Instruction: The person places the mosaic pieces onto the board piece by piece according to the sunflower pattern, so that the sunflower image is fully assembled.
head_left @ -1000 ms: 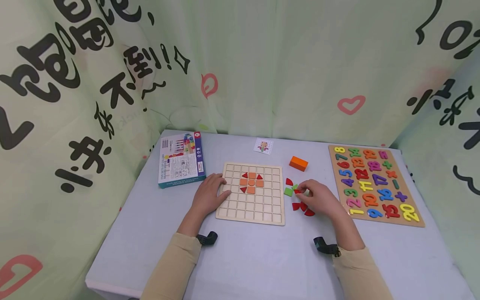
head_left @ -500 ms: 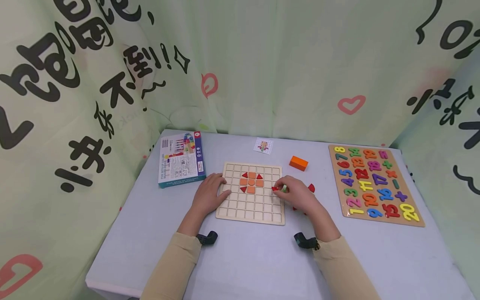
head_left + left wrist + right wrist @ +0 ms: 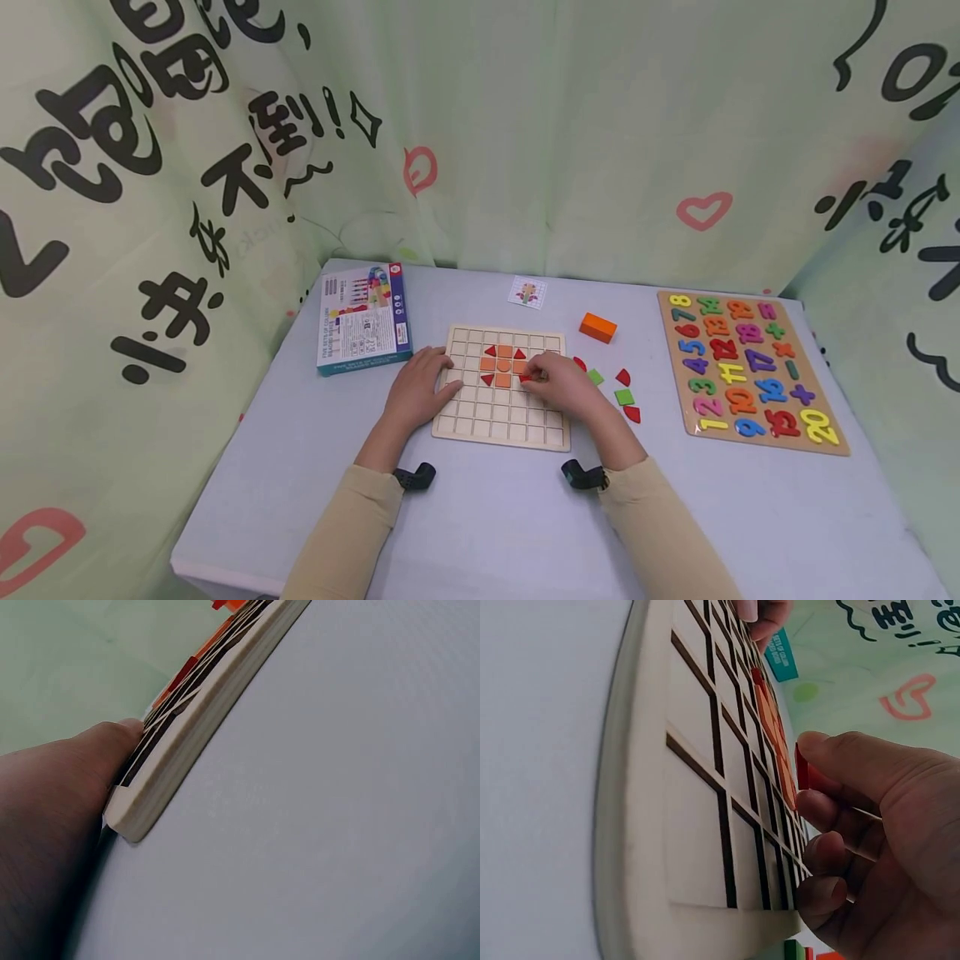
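Note:
A wooden grid board (image 3: 480, 423) lies on the white table. On it a cross of orange tiles (image 3: 502, 381) has red triangles (image 3: 487, 380) in its corner cells. My left hand (image 3: 420, 383) rests along the board's left edge, thumb over the rim. Between thumb and fingers, my right hand (image 3: 566, 385) pinches a small red piece (image 3: 802, 766). It holds that piece right over the grid at the cross's lower right corner. In the right wrist view the piece stands on edge, partly covered by the fingers.
Loose red pieces (image 3: 632, 414) and green squares (image 3: 625, 397) lie right of the board. Behind them is an orange block (image 3: 597, 327). A pattern card (image 3: 527, 292) lies at the back, a box (image 3: 362, 321) at left, a number board (image 3: 750, 375) at right.
My right hand has picked a red piece from the loose pile and carried it left over the board to the cross. My left hand has stayed in place.

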The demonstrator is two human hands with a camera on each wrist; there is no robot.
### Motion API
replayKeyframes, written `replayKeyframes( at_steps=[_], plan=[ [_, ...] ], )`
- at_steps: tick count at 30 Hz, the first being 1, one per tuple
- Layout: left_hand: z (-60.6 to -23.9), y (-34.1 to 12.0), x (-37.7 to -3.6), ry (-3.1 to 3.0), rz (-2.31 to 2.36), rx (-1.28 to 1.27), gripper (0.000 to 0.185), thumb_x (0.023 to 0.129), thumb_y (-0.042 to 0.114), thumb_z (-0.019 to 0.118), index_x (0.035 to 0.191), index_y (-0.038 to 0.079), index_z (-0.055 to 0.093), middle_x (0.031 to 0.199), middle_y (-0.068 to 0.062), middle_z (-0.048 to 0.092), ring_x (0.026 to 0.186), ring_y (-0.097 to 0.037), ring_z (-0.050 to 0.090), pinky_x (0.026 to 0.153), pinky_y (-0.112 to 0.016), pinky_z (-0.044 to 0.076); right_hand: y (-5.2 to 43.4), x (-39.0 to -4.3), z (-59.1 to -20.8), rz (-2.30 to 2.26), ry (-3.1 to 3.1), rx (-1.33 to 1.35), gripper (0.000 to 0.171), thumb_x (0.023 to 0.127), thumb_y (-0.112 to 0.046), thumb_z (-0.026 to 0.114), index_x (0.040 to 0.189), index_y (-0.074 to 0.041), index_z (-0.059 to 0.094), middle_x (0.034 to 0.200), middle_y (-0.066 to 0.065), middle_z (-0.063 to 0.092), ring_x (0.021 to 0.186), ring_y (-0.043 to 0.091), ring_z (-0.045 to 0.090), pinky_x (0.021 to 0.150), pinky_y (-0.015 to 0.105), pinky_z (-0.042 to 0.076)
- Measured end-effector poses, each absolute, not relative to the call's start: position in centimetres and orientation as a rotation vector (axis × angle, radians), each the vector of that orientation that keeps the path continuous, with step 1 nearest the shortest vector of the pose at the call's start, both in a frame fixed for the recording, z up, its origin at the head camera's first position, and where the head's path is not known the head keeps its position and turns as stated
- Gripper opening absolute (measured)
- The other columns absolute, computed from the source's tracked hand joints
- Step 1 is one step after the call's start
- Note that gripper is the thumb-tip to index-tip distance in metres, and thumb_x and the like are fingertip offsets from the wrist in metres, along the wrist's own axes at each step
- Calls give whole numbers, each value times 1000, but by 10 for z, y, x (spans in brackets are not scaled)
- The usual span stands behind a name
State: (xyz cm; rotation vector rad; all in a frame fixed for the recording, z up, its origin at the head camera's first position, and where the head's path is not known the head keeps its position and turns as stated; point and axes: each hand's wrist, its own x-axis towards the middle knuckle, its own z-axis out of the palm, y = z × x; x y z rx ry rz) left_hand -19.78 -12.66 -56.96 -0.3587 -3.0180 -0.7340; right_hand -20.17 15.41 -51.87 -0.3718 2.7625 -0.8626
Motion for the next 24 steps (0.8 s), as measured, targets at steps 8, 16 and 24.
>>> replayKeyframes(
  at_steps=[8, 16, 24],
  plan=[
    [-569, -126, -197, -3015, -745, -358, 43, 93, 52, 61, 122, 20, 59, 155, -2, 43, 148, -25, 33, 122, -47, 31, 146, -202, -523, -828, 2771, -402, 16, 90, -29, 72, 96, -16, 66, 88, 1, 59, 85, 19, 53, 71, 29, 46],
    [-568, -126, -198, -3013, -736, -355, 43, 93, 52, 60, 121, 20, 59, 155, -1, 43, 148, -25, 33, 122, -46, 31, 142, -203, -525, -756, 2819, -405, 19, 89, -31, 73, 94, -15, 65, 84, 1, 56, 80, 18, 52, 66, 29, 42],
    [-569, -127, -197, -3000, -755, -359, 42, 92, 51, 61, 120, 20, 60, 154, -2, 44, 148, -26, 33, 121, -48, 31, 139, -202, -529, -727, 2853, -367, 21, 89, -35, 73, 91, -17, 63, 80, 1, 52, 75, 17, 50, 62, 29, 38]
  ],
)
